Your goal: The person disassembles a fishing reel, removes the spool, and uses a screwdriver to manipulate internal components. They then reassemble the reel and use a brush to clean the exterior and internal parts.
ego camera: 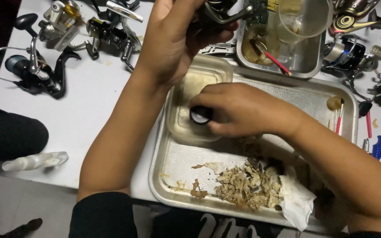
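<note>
Now the right hand [243, 110] pinches a small black round part [200, 115] over the plastic tub [190, 94] at the metal tray's [173, 163] upper left corner. Above the tray, the left hand [173, 39] is clamped on a dark reel body [219, 13]. Greasy paper scraps [248, 185] and a white tissue [296, 200] lie along the tray's near edge — other reels [36, 70] sit well left of it.

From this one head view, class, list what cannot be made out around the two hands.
- Black round part: mostly hidden by the right hand.
- Reel piece in the left hand: cut off by the top edge.
- Tub contents: blurred, partly covered.
- Debris on the tray: pieces too small.
</note>
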